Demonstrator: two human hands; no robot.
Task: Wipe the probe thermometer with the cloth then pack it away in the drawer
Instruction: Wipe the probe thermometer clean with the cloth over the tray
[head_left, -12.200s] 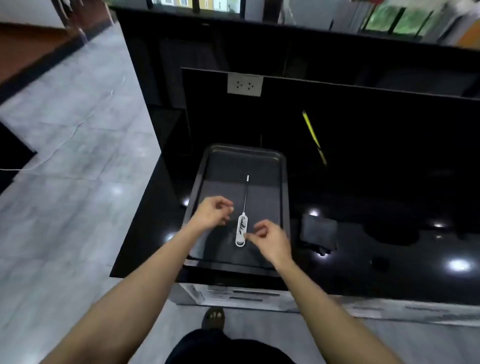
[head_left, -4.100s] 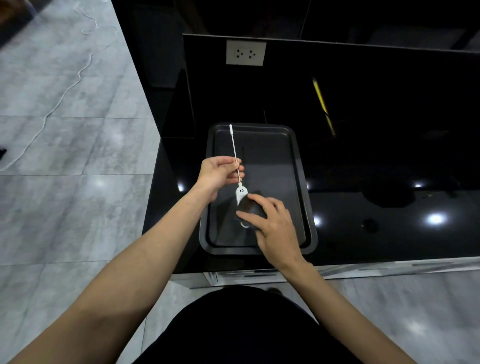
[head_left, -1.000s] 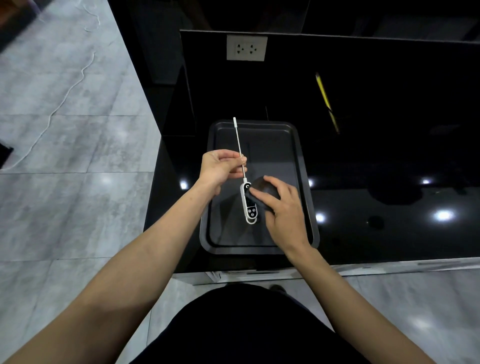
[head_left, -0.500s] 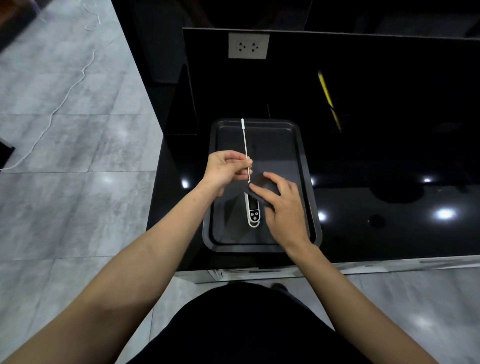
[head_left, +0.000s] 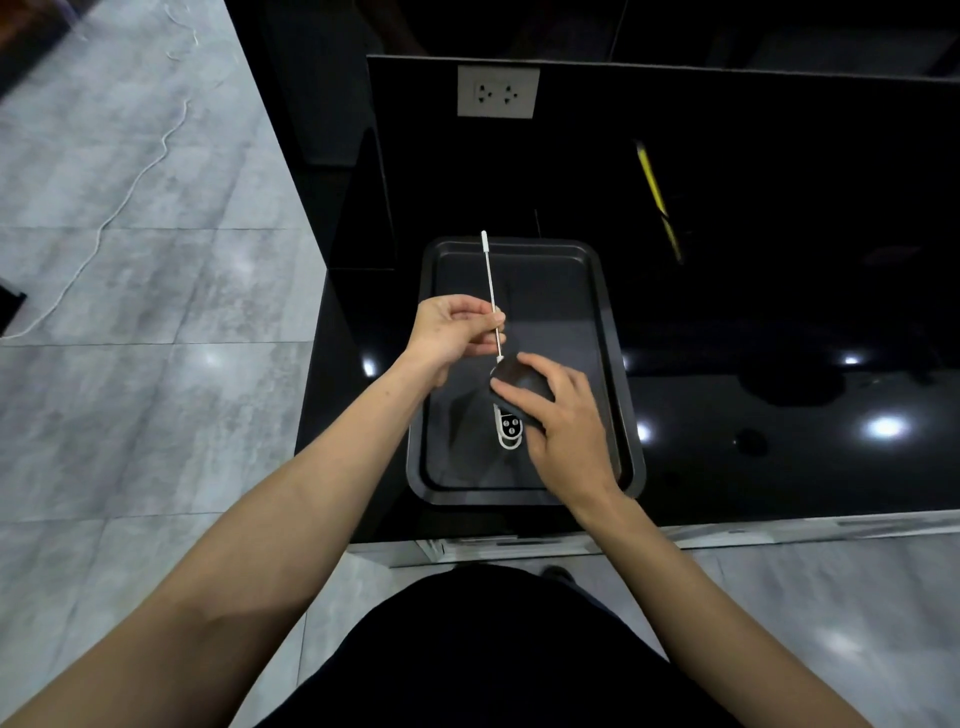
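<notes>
We see L hand (head_left: 451, 332) pinching the metal stem of the probe thermometer (head_left: 491, 296), held above the dark tray (head_left: 597, 312) on the black counter (head_left: 779, 312). R hand (head_left: 558, 415) grips the dark cloth (head_left: 519, 379), wrapped over the thermometer's white body; button end pokes out below cloth.

Over the tray (head_left: 608, 312) on the counter (head_left: 779, 312), the left hand (head_left: 452, 332) pinches the thermometer (head_left: 491, 291); the right hand (head_left: 566, 415) holds the cloth (head_left: 519, 379) on its body.

dim | ceiling-light glare on countertop (head_left: 779, 415) | sharp centre | wide-angle edge warp
</notes>
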